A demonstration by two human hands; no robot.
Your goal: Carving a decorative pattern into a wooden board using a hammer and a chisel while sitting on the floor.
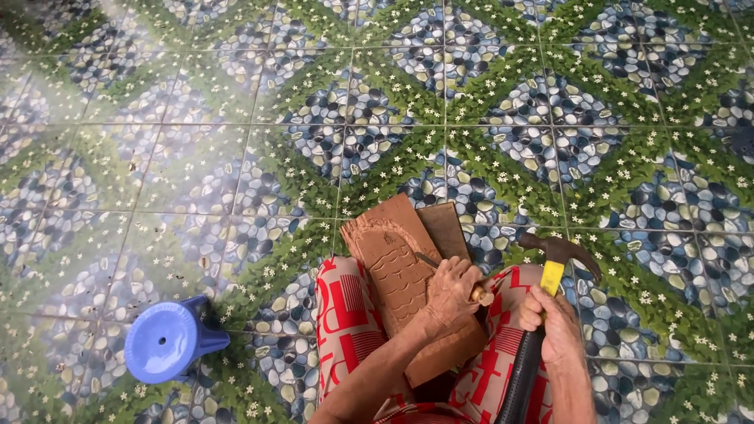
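Left of knees, blue stool

floor: glossy tiles printed with blue, grey and white pebbles, crossed by diagonal green leafy bands dotted with small white flowers, forming a diamond lattice; pale washed-out glare over the left part. stool: solid bright blue plastic. wooden board: reddish brown, its face carved with wavy scale-like rows and a ridged border; a second darker brown slab behind it. trousers: pink-beige with bold red block shapes. hammer: dark rusty brown head, yellow neck, black grip. chisel: pale tan wooden handle, grey metal blade.
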